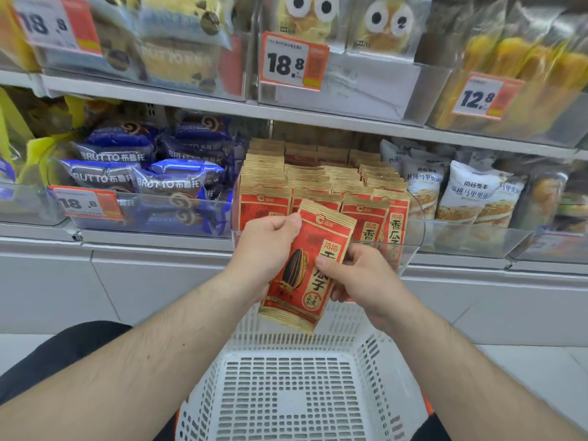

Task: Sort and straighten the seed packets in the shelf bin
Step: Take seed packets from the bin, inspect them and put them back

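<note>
A red and tan seed packet [310, 249] with a sunflower seed picture hangs tilted in front of the clear shelf bin [410, 246]. My left hand [267, 246] grips its upper left edge. My right hand [356, 275] pinches its right side, thumb on the front. Behind them, several rows of matching seed packets [321, 183] stand upright in the bin, front ones showing red labels.
A white perforated basket [296, 386] sits right below my hands. Blue cake-roll packs [140, 176] fill the bin to the left, white bread packs [461, 198] the bin to the right. Orange price tags hang on the shelf above.
</note>
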A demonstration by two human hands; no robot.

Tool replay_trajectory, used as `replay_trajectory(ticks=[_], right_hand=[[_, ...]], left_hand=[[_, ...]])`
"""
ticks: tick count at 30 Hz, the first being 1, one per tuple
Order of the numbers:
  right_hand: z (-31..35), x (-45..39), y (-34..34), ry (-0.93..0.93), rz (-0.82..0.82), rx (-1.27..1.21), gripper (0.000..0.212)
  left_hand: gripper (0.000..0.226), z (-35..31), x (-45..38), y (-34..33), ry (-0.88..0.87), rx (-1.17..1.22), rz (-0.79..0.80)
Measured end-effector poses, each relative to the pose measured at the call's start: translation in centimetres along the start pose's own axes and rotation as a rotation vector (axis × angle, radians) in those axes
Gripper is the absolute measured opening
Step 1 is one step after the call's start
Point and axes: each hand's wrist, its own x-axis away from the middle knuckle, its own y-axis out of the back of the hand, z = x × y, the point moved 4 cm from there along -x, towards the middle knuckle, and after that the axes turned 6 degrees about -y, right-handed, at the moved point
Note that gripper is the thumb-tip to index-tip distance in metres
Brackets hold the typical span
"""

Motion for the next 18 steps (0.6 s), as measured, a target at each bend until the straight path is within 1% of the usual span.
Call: replay_trajectory(ticks=[2, 4, 6, 8, 10, 12, 14, 16, 18], right_hand=[[0.9, -0.1, 0.4, 0.006, -0.018, -0.024, 0.009], [2.4, -0.2, 0.9, 0.049, -0.054, -0.087, 0.005], [4.3, -0.4, 1.5, 0.102, -0.120, -0.190, 0.004], [6.4, -0.6, 2.3, 0.174, -0.190, -0.279, 0.006], [8.6, -1.0, 3.2, 0.287, -0.251, -0.278, 0.006], [10.6, -1.6, 4.0, 0.406, -0.334, -0.175, 0.007], [12.0, -3.1, 4.6, 0.496, -0.435, 0.012, 0.011], [13.0, -5.2, 4.9, 0.539, -0.490, 0.185, 0.014], [13.6, -7.3, 5.0, 0.543, -0.502, 0.301, 0.015]], left_hand=[[0.035, -1.9, -1.0, -0.1, -0.068, -0.163, 0.032], [0.033, -4.4, -2.3, 0.0, -0.175, -0.319, 0.057], [0.032, -6.9, -3.5, 0.7, -0.272, -0.394, -0.006], [0.032, -8.8, -4.9, 2.0, -0.366, -0.378, -0.114], [0.029, -9.7, -6.5, 3.5, -0.419, -0.385, -0.200], [0.023, -9.3, -8.0, 4.7, -0.405, -0.430, -0.224], [0.020, -8.3, -9.1, 5.4, -0.363, -0.459, -0.201], [0.026, -7.1, -10.0, 5.6, -0.316, -0.524, -0.164], [0.028, -6.3, -10.8, 5.7, -0.259, -0.585, -0.124]])
